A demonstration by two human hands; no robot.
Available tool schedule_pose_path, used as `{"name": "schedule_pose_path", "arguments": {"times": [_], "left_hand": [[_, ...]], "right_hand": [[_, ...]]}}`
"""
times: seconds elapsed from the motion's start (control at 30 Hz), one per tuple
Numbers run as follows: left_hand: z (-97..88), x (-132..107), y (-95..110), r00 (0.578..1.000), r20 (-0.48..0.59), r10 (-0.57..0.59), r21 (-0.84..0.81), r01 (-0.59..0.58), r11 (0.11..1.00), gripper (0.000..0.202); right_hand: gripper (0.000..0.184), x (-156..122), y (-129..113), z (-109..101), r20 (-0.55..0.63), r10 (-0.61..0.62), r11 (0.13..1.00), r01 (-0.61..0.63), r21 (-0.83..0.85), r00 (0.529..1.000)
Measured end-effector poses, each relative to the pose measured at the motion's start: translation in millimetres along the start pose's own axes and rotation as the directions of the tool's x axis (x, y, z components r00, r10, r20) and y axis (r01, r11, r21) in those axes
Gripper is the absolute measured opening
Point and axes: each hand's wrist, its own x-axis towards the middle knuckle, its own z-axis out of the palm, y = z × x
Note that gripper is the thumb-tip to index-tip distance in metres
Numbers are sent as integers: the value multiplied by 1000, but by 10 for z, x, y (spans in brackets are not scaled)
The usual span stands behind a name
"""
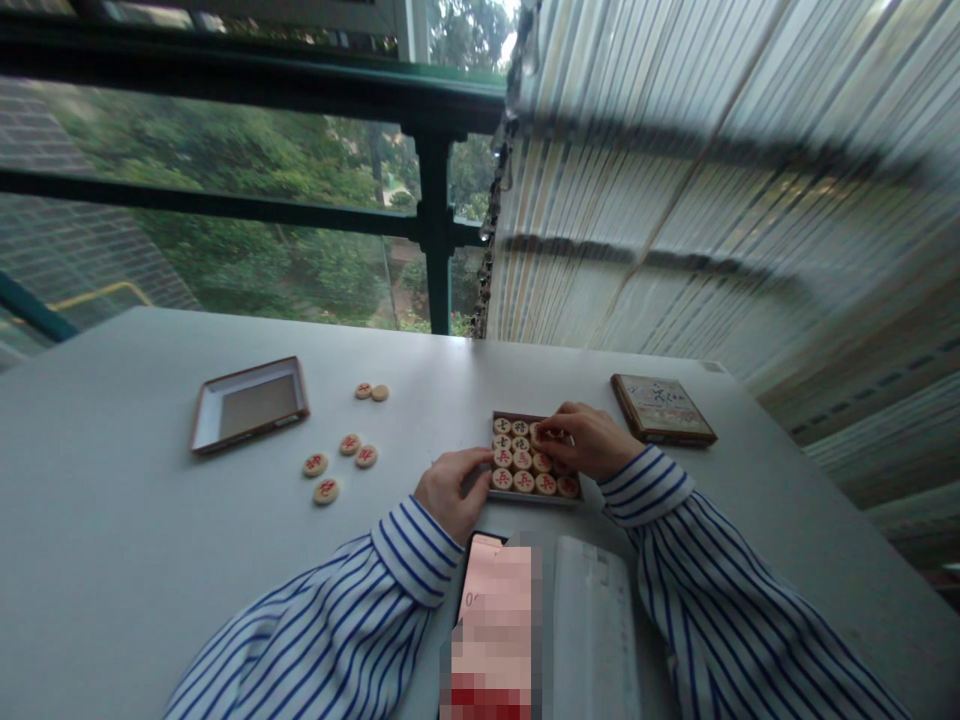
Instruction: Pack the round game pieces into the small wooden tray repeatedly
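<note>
A shallow box [537, 499] holds rows of round xiangqi pieces [523, 482], cream discs with red or black characters. At its left edge my left hand [452, 492] is closed, thumb and fingertips against the side wall. My right hand [598, 442] reaches over the box from the right, its fingers pinched on a xiangqi piece in the upper right part. That hand hides some of the pieces and the right rim. Farther left, several loose pieces lie on the table, among them a red-marked piece [326, 491] and a face-down piece [380, 393].
An open empty tray [251, 405] lies at the left of the white table [172, 560]. A closed decorated box [663, 408] sits at the right. Near me are a phone [487, 570], partly blurred out, and a whitish case [595, 620]. A window and a curtain stand behind the table.
</note>
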Motion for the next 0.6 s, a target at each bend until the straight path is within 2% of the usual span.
{"name": "schedule_pose_path", "arguments": {"times": [0.6], "left_hand": [[-1,0,4,1000,-7,0,-3,0,1000,24]], "right_hand": [[27,-16,-5,-41,8,15,1000,-15,-3,1000]]}}
